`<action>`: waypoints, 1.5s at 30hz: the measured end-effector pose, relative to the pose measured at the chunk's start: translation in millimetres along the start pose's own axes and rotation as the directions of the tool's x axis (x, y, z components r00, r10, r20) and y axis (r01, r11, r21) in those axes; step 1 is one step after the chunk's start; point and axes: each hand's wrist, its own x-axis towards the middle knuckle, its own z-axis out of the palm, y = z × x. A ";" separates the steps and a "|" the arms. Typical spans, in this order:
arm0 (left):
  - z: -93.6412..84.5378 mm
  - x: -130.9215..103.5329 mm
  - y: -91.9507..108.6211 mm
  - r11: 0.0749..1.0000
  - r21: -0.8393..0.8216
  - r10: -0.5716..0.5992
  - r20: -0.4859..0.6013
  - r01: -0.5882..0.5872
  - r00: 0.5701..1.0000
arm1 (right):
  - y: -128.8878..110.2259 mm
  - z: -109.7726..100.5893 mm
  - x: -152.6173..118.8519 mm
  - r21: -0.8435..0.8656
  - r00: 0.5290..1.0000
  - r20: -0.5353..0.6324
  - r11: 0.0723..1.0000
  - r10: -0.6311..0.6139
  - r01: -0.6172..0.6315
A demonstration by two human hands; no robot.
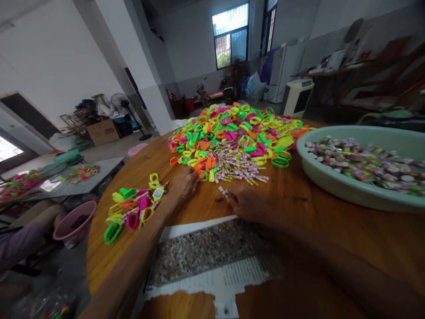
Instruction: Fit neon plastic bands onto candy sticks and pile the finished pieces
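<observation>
My left hand [184, 182] is at the near left edge of a big heap of neon plastic bands [232, 128], its fingers at an orange band; what they grip, if anything, is too small to tell. My right hand [247, 203] is closed on a small printed tube [222, 191], just in front of a pile of similar tubes [237, 165]. Left of my left forearm lies a smaller group of bands and tubes [133, 205]. A speckled stone slab [209, 250] rests on torn printed paper [212, 283] between my forearms.
A large pale green basin [348, 188] of small printed pieces stands on the round wooden table [285, 230] at the right. At the left are a lower table [86, 181] with more bands, a pink basin [75, 223] and a person's legs [36, 221].
</observation>
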 end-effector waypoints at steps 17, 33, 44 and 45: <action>-34.1 -100.0 91.0 0.954 -0.299 0.029 0.182 0.027 0.983 | -57.8 -11.8 -81.7 -0.155 0.988 0.137 0.984 -0.067 0.088; -15.2 -84.1 72.1 0.258 -0.853 -0.210 0.410 0.454 0.888 | -58.6 -3.2 -78.1 -0.089 0.988 0.077 0.987 -0.130 0.137; -11.6 -97.2 90.2 0.196 -0.926 -0.289 0.258 0.321 0.922 | -62.8 1.3 -76.6 0.049 0.996 -0.004 0.994 -0.094 0.094; -9.6 -101.9 89.1 0.246 -0.916 -0.303 0.238 0.316 0.923 | -62.5 2.0 -76.9 0.057 0.995 -0.017 0.994 -0.096 0.097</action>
